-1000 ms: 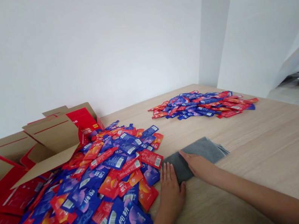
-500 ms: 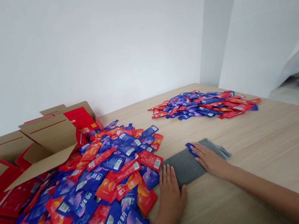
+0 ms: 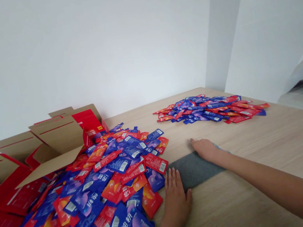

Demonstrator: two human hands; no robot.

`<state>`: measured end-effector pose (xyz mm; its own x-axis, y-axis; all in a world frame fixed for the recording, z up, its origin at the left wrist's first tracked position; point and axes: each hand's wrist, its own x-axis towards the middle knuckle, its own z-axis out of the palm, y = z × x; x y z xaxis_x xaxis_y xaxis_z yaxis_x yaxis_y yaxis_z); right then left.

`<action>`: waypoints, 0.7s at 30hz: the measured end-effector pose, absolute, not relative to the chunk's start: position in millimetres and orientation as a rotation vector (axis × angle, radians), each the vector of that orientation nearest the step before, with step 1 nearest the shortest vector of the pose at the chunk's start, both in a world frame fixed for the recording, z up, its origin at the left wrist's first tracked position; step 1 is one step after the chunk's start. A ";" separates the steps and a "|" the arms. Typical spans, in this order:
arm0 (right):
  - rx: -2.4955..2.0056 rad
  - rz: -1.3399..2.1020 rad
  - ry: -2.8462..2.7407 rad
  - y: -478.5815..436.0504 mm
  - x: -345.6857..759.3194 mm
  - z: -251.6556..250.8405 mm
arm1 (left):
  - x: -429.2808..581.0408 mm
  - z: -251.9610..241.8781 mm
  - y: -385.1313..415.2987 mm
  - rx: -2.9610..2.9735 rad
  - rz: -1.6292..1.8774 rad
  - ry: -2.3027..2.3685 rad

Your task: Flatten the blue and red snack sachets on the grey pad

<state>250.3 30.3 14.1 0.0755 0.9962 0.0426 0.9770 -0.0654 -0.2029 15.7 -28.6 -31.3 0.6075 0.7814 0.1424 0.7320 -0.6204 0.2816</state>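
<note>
Left hand (image 3: 176,192) lies open, fingers flat on the left end of the grey cloth (image 3: 197,171) on the bench (image 3: 242,206); right hand (image 3: 204,149) curls above, its hold unclear.

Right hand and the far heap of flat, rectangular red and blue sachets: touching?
Apart. The head view shows a strip of wood-grain table between the right hand and the heap.

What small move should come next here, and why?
Probably press the left hand down more firmly on the flat, dark-grey rectangular sheet: the fingers lie across its left end, while the right hand reaches over its far edge, where a tug might shift it.
</note>
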 end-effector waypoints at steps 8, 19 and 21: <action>-1.755 0.525 -1.917 126.4 221.6 63.2 | 10.7 -36.5 -30.0 2.556 0.428 1.227; -1.869 0.185 -1.496 184.5 278.2 31.5 | 10.5 -41.9 -27.4 2.576 0.371 1.207; -1.921 0.067 -1.450 181.3 301.5 20.9 | 10.4 -46.3 -24.5 2.615 0.357 1.182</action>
